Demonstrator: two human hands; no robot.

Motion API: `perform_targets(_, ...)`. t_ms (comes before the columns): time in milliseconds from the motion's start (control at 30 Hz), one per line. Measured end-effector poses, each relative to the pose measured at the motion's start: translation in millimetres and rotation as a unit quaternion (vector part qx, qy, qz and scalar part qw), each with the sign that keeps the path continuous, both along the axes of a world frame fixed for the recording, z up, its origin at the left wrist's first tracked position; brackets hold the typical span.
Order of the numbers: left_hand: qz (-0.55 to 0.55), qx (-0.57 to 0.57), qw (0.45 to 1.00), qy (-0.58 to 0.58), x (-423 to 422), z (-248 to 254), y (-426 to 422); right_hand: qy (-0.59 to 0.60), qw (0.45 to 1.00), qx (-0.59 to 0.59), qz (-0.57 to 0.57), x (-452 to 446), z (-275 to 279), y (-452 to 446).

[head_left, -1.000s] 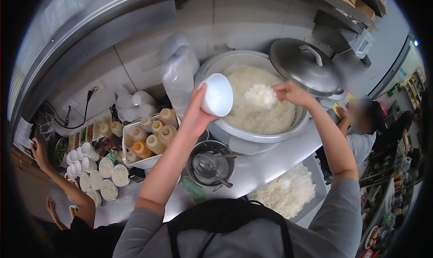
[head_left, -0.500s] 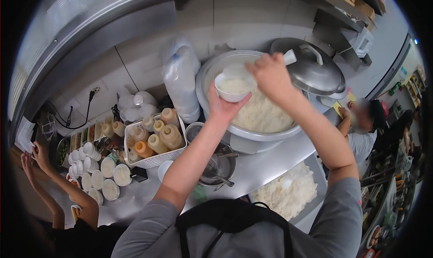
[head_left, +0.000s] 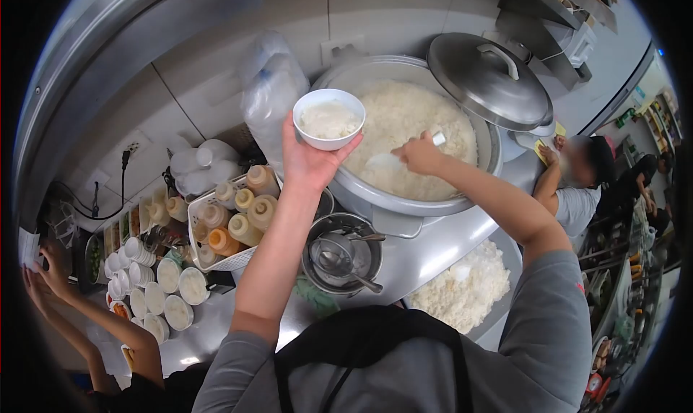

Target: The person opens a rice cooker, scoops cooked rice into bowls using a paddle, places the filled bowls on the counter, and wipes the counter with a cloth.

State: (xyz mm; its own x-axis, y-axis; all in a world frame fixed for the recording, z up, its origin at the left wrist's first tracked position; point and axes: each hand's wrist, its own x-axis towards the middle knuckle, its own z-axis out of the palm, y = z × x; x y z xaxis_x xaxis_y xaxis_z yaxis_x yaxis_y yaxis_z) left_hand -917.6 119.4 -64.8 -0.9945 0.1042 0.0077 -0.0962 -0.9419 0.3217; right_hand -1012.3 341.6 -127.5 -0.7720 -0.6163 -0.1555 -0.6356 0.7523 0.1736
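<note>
From the wearer's head, the camera is facing forward and down, looking from within arm's reach onto the rice pot [head_left: 433, 209], the wall [head_left: 393, 16] behind it and the counter [head_left: 404, 261] beside it.

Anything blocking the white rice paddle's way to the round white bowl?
Nothing visible stands between the white paddle in your right hand and the round white bowl in your left hand. The domed silver metal lid lies off to the right.

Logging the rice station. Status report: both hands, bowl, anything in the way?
Left hand holding bowl, rice inside. Right hand gripping white scoop over open part of pot. Lid overlaps pot's rim, clear of both hands.
</note>
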Motion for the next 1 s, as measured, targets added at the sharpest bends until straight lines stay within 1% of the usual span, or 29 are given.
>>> perform_targets(33,-0.006,0.001,1.000,-0.001,-0.5,-1.2,-0.3,-0.045,0.999,0.009,0.006,8.7,-0.7,-1.5)
perform_targets(167,-0.016,0.006,1.000,0.007,-3.8,-4.7,1.5,-0.083,0.996,-0.029,0.000,25.6,4.2,-0.6)
perform_targets(233,-0.028,0.019,0.999,0.018,-5.8,-5.9,2.6,-0.110,0.990,-0.088,-0.012,35.0,7.0,-1.0)
perform_targets(267,-0.028,0.020,0.999,0.017,-5.7,-6.0,3.5,-0.110,0.990,-0.088,-0.012,36.7,4.9,-0.8)
perform_targets(333,-0.030,0.021,0.999,0.012,-5.7,-5.1,5.7,-0.143,0.977,-0.156,-0.015,38.4,1.8,0.5)
perform_targets(367,-0.030,0.022,0.999,0.013,-5.2,-4.0,6.7,-0.142,0.977,-0.156,-0.016,40.5,6.1,0.5)
perform_targets(433,-0.030,0.015,0.999,0.016,-3.6,-1.6,8.2,-0.193,0.960,-0.195,-0.054,43.5,15.7,0.3)
perform_targets(467,-0.029,0.014,0.999,0.016,-3.2,-1.4,7.9,-0.193,0.960,-0.196,-0.054,42.8,16.1,2.7)
perform_targets(533,-0.033,-0.010,0.999,0.028,-4.1,-0.7,4.7,-0.266,0.913,-0.293,-0.100,37.8,16.4,13.1)
perform_targets(567,-0.033,-0.011,0.999,0.029,-3.3,1.4,3.5,-0.265,0.913,-0.294,-0.099,35.5,16.7,19.0)
perform_targets(633,-0.016,-0.053,0.997,0.048,-1.4,6.8,0.9,-0.303,0.886,-0.337,-0.093,30.4,19.0,32.8)
perform_targets(667,-0.016,-0.054,0.997,0.051,-0.9,8.9,-0.3,-0.301,0.887,-0.338,-0.093,30.6,27.4,38.1)
perform_targets(733,-0.004,-0.098,0.994,0.050,-1.0,12.5,-2.4,-0.321,0.894,-0.306,-0.060,29.2,47.8,51.0)
perform_targets(767,-0.004,-0.098,0.994,0.054,-2.8,12.9,-2.9,-0.318,0.895,-0.306,-0.059,29.4,62.5,54.5)
perform_targets(833,-0.006,-0.203,0.978,0.054,-8.3,9.2,-2.3,-0.260,0.919,-0.285,-0.082,30.6,97.7,59.1)
perform_targets(867,-0.004,-0.202,0.978,0.058,-10.8,7.6,2.5,-0.212,0.940,-0.258,-0.069,29.4,116.6,58.4)
perform_targets(900,0.010,-0.270,0.962,0.035,-13.4,5.7,11.4,-0.163,0.958,-0.231,-0.057,27.1,133.7,55.9)
perform_targets(933,0.024,-0.337,0.941,0.013,-16.1,3.5,21.2,-0.160,0.958,-0.232,-0.056,23.7,148.6,50.5)
perform_targets(967,0.026,-0.337,0.941,0.016,-19.1,0.1,31.3,-0.031,0.984,-0.170,-0.038,20.6,162.1,41.3)
perform_targets(1000,-0.022,-0.298,0.954,0.010,-22.4,-3.8,42.3,0.099,0.989,-0.105,-0.020,21.2,169.4,31.1)
